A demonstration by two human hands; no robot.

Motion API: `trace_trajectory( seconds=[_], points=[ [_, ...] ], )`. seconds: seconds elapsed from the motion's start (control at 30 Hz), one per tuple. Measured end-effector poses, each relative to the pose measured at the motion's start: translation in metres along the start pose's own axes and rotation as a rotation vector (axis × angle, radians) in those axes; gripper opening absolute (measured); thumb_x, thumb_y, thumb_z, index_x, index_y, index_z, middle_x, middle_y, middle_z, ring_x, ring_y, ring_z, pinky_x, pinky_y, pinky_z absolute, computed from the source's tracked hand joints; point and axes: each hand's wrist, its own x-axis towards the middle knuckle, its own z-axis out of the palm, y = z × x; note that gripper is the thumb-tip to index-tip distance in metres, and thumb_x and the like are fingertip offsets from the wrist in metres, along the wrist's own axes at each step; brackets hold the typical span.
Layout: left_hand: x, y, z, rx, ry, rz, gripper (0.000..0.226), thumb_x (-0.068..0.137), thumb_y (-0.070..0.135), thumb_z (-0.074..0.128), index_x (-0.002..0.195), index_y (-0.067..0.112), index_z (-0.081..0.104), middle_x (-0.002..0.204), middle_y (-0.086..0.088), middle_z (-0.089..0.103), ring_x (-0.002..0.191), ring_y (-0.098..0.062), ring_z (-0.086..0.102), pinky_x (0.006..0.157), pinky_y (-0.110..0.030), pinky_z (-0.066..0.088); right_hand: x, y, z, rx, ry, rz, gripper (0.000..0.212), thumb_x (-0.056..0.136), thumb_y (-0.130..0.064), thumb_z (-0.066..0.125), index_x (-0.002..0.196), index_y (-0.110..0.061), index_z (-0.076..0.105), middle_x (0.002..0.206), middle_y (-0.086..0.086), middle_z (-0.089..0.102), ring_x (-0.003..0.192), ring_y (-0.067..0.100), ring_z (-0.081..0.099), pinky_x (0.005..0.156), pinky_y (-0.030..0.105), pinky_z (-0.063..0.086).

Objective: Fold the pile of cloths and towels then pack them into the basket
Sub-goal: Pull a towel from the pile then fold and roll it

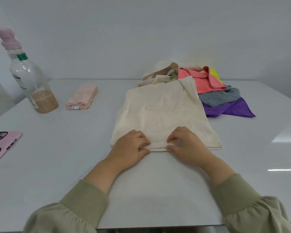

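A white counter (158, 190) fills most of the view, its far edge meeting a plain wall at 12 o'clock and its near edge running under the person's green sleeves (84, 204) at 6 o'clock. In the middle lies the cream towel (160, 115), doubled over and flat, its layered near edge toward the person. From the towel, a loose pile of cloths (208, 88) crowds in at 12 to 2 o'clock: a crumpled cream piece at the back, then coral (200, 81), yellow (215, 73), grey (220, 96) and purple (232, 109) ones. The towel's far right corner rises against this pile and touches it, so there is no gap on that side. At 10 o'clock, well apart, a clear bottle (30, 78) stands upright with brown liquid in its base and a pink pump top. The left hand (129, 148) and right hand (186, 143) sit close together at the towel's near edge, fingers curled over the top and thumbs below, each pinching the layered hem. A folded pink cloth (82, 96) lies at 10 to 11 o'clock, between bottle and towel, touching neither. A phone (2, 145) in a pink case lies flat at 9 o'clock, cut off by the frame's left edge. Bare counter lies at 3 o'clock, at 6 o'clock around the forearms, and in a band at 9 o'clock between towel and phone.
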Motion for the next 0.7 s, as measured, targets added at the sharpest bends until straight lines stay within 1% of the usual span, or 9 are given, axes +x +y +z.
trace_trajectory(
  seconds=[0.1, 0.2, 0.27, 0.33, 0.4, 0.5, 0.57, 0.63, 0.7],
  points=[
    [0.004, -0.001, 0.000, -0.010, 0.029, -0.005, 0.027, 0.086, 0.036, 0.067, 0.107, 0.020, 0.071, 0.102, 0.014, 0.060, 0.099, -0.004, 0.050, 0.087, -0.026, 0.043, 0.001, 0.003, 0.004, -0.040, -0.026, -0.034, 0.012, 0.079, -0.021, 0.073, 0.090, -0.019, 0.068, 0.089, -0.007, 0.057, 0.090, 0.007, 0.047, 0.079, 0.012, 0.034],
    [0.006, -0.004, 0.002, -0.014, 0.020, 0.018, 0.022, 0.089, 0.033, 0.063, 0.103, 0.019, 0.073, 0.099, 0.013, 0.061, 0.097, -0.007, 0.052, 0.084, -0.026, 0.044, 0.001, 0.003, 0.005, -0.108, -0.001, -0.066, 0.010, 0.081, -0.013, 0.066, 0.090, -0.016, 0.069, 0.087, -0.007, 0.058, 0.088, 0.011, 0.050, 0.078, 0.024, 0.041],
    [0.007, -0.003, 0.001, 0.065, 0.041, 0.110, 0.024, 0.089, 0.031, 0.055, 0.091, 0.017, 0.075, 0.087, 0.009, 0.064, 0.084, -0.009, 0.056, 0.071, -0.029, 0.050, 0.002, 0.002, 0.005, -0.144, 0.025, -0.091, 0.016, 0.078, -0.003, 0.060, 0.086, -0.013, 0.069, 0.084, -0.003, 0.062, 0.085, 0.017, 0.054, 0.074, 0.030, 0.045],
    [0.008, -0.002, -0.001, 0.116, 0.133, 0.195, 0.025, 0.085, 0.027, 0.051, 0.075, 0.015, 0.071, 0.072, 0.007, 0.061, 0.069, -0.011, 0.055, 0.054, -0.027, 0.048, 0.002, 0.001, 0.002, -0.119, 0.062, -0.079, 0.018, 0.075, 0.003, 0.058, 0.082, -0.010, 0.068, 0.080, -0.001, 0.061, 0.080, 0.019, 0.054, 0.070, 0.033, 0.046],
    [0.006, 0.000, -0.001, 0.117, 0.163, 0.240, 0.020, 0.081, 0.021, 0.053, 0.067, 0.014, 0.066, 0.066, 0.006, 0.056, 0.063, -0.013, 0.052, 0.048, -0.027, 0.044, 0.000, 0.001, -0.001, -0.096, 0.075, -0.085, 0.020, 0.071, 0.007, 0.057, 0.078, -0.009, 0.065, 0.078, -0.002, 0.059, 0.076, 0.016, 0.051, 0.067, 0.031, 0.044],
    [0.002, 0.002, 0.002, 0.121, 0.069, 0.292, 0.020, 0.079, 0.027, 0.051, 0.066, 0.017, 0.064, 0.065, 0.008, 0.054, 0.060, -0.012, 0.050, 0.047, -0.030, 0.045, -0.002, 0.004, -0.003, -0.088, -0.044, -0.094, 0.026, 0.069, 0.008, 0.053, 0.073, -0.013, 0.066, 0.078, -0.004, 0.056, 0.078, 0.013, 0.048, 0.069, 0.028, 0.042],
    [-0.001, 0.003, 0.003, 0.104, 0.015, 0.252, 0.025, 0.078, 0.038, 0.050, 0.071, 0.019, 0.064, 0.069, 0.009, 0.054, 0.062, -0.009, 0.049, 0.050, -0.028, 0.045, -0.004, 0.005, -0.006, -0.074, -0.105, -0.045, 0.024, 0.073, 0.002, 0.055, 0.076, -0.017, 0.068, 0.084, -0.004, 0.057, 0.083, 0.012, 0.047, 0.075, 0.025, 0.041],
    [0.000, 0.004, 0.002, 0.106, -0.017, 0.198, 0.026, 0.080, 0.042, 0.052, 0.081, 0.019, 0.065, 0.077, 0.009, 0.055, 0.068, -0.008, 0.049, 0.056, -0.027, 0.044, -0.005, 0.006, -0.011, -0.082, -0.111, -0.005, 0.009, 0.077, -0.012, 0.064, 0.080, -0.020, 0.067, 0.089, -0.005, 0.055, 0.085, 0.010, 0.045, 0.078, 0.022, 0.036],
    [0.002, 0.005, 0.000, 0.133, -0.041, 0.153, 0.018, 0.084, 0.035, 0.057, 0.089, 0.019, 0.065, 0.086, 0.009, 0.056, 0.075, -0.010, 0.051, 0.063, -0.029, 0.045, -0.006, 0.008, -0.012, -0.144, -0.111, 0.013, 0.012, 0.077, -0.028, 0.070, 0.084, -0.022, 0.063, 0.090, -0.005, 0.052, 0.086, 0.011, 0.043, 0.079, 0.024, 0.034]
  ],
)
